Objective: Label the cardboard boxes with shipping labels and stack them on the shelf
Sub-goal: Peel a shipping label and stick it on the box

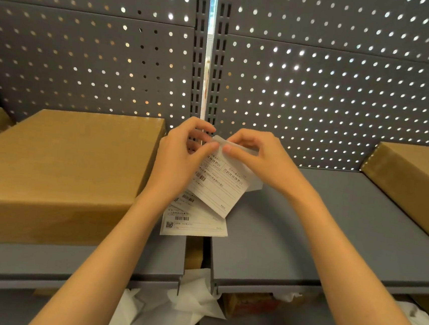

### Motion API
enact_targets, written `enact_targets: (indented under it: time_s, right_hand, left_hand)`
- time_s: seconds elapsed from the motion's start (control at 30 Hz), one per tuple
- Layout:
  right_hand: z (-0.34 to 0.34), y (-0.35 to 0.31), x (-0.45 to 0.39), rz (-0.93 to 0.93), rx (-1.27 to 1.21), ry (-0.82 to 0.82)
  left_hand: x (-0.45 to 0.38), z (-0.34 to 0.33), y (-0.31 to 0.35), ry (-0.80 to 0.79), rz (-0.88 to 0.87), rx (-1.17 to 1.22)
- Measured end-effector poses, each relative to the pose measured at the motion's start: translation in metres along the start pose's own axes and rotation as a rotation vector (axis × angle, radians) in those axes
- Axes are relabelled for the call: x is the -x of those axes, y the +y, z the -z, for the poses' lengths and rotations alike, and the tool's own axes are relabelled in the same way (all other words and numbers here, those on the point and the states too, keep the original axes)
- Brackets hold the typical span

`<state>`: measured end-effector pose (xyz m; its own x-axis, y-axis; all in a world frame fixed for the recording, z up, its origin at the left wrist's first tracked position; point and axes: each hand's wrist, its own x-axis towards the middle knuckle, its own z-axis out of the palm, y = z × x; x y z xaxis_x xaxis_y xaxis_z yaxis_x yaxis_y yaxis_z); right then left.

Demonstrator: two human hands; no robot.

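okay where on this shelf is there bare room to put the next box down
The right shelf board is bare between the hands holding the labels and the labelled box at far right. The left board is crowded: the plain box fills it, leaving only a front strip.

The upper shipping label point(219, 186) carries printed lines of Chinese characters, too blurred to read, and a barcode near its left edge. Below it, the lower shipping label point(194, 224) shows two barcodes and a QR code at its bottom-left corner.
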<state>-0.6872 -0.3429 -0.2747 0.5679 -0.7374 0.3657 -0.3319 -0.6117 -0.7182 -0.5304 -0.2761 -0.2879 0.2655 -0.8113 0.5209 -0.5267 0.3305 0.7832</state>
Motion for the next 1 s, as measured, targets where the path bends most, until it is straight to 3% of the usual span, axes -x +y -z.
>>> enact_targets:
  time_s: [0.37,0.77,1.0]
  right_hand:
    - [0.002,0.000,0.001,-0.027,-0.044,-0.013]
    - [0.016,0.012,0.003,-0.156,-0.301,0.108]
    - [0.017,0.022,0.010,-0.053,-0.236,0.023]
  left_hand:
    - [-0.001,-0.002,-0.001,0.048,-0.051,-0.105]
    - [-0.004,-0.003,-0.005,0.150,0.065,0.052]
    - [-0.005,-0.003,-0.006,0.181,0.106,0.096]
